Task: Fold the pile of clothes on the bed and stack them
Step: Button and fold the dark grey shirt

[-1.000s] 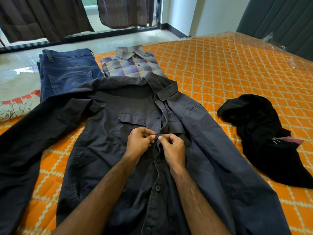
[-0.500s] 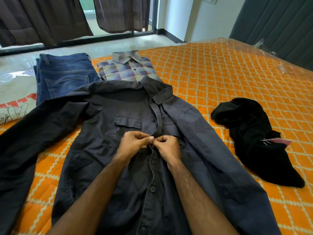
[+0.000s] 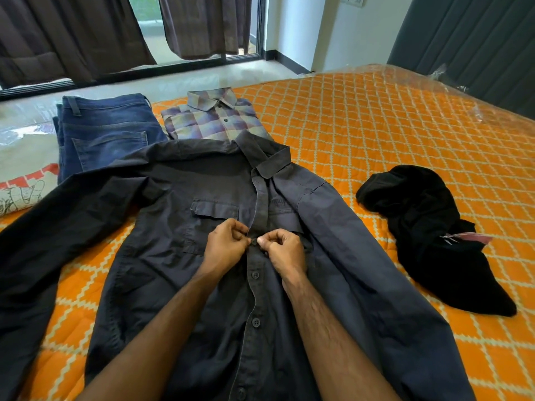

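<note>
Both hands are at the placket, chest height on the dark shirt (image 3: 173,256), which lies face up across the bed (image 3: 376,134), collar pointing away, hem toward the person, sleeves flung out to either side. Left hand (image 3: 225,244) and right hand (image 3: 285,250) meet nearly knuckle to knuckle, fingers curled tight, each pinching an edge of the front around one button (image 3: 254,241). Whether that button is fully through its hole, I can't quite tell from here. The shirt's long axis runs straight away from the person, so the next button up lies just beyond the fingertips, equally near either hand.

Under it, an orange quilted cover with a cream lattice. Folded jeans (image 3: 107,131) and a folded checked shirt (image 3: 214,120) sit beyond the collar; a crumpled black garment (image 3: 428,227) waits off to the right, well apart. Curtains (image 3: 72,33) hang at the glass door behind.
</note>
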